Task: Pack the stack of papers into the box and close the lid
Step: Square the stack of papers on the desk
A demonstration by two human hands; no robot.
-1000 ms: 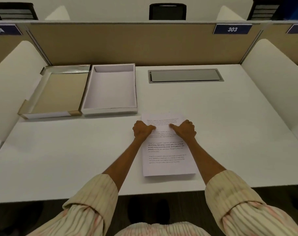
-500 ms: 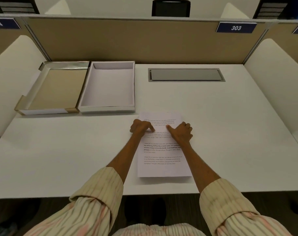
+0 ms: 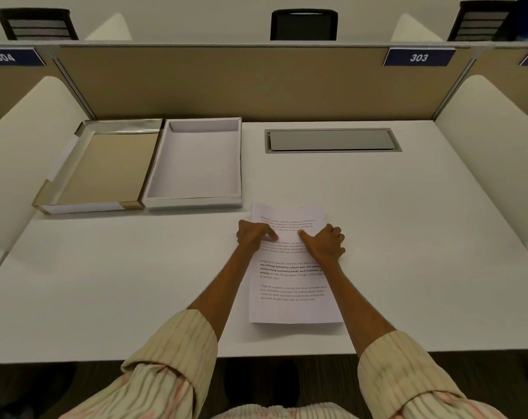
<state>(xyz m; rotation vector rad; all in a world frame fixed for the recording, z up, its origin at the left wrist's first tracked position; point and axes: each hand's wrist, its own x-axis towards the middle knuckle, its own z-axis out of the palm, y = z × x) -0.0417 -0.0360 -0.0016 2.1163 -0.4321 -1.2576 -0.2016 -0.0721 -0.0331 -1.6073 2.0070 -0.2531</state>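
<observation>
Both arms reach forward from the near edge, almost straight, and come closer to each other toward the far end. The sleeves point(image 3: 178, 343) are striped and pushed up, so the forearms are bare. The left hand point(image 3: 253, 235) lies palm down, with the fingers curled under and the thumb pointing right. The right hand point(image 3: 324, 243) also lies palm down, knuckles up, with its thumb pointing left and far. The two thumb tips are near each other but do not touch. Both wrists are low and flat.
</observation>
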